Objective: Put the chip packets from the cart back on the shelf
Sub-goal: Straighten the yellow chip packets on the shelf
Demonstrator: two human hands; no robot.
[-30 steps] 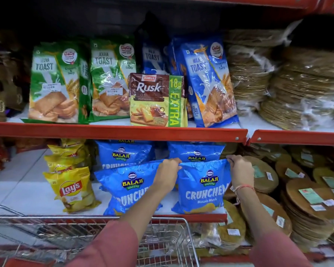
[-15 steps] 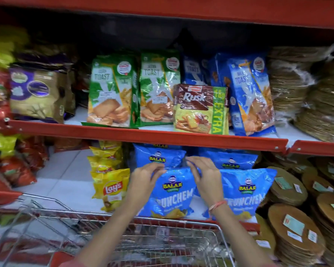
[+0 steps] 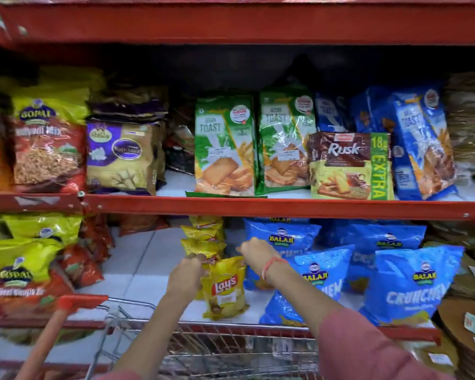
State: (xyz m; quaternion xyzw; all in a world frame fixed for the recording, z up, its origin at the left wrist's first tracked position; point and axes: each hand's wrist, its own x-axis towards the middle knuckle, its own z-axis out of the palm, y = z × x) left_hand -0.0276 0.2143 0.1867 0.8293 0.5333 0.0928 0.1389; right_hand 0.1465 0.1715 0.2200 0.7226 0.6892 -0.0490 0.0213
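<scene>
A yellow Lay's chip packet (image 3: 225, 287) stands at the front of the lower shelf (image 3: 148, 272), ahead of a row of more yellow packets (image 3: 203, 237). My left hand (image 3: 188, 272) grips its top left corner. My right hand (image 3: 255, 255), with a red thread on the wrist, pinches its top right corner. To the right stand several blue Balaji Crunchem packets (image 3: 406, 283), one (image 3: 313, 286) partly behind my right forearm. The wire cart (image 3: 209, 349) is below my arms; what it holds is too blurred to tell.
The red shelf lip (image 3: 258, 207) runs just above my hands. The upper shelf carries toast packets (image 3: 222, 149) and a Rusk pack (image 3: 348, 165). Gopal snack bags (image 3: 22, 272) fill the left. Stacks of flat round papad (image 3: 472, 272) sit at the right. The cart's red handle (image 3: 66, 305) is lower left.
Both hands have left the blue Balaji packets and moved left onto the front Lay's packet. The view has swung left, bringing the Gopal bags into sight.
</scene>
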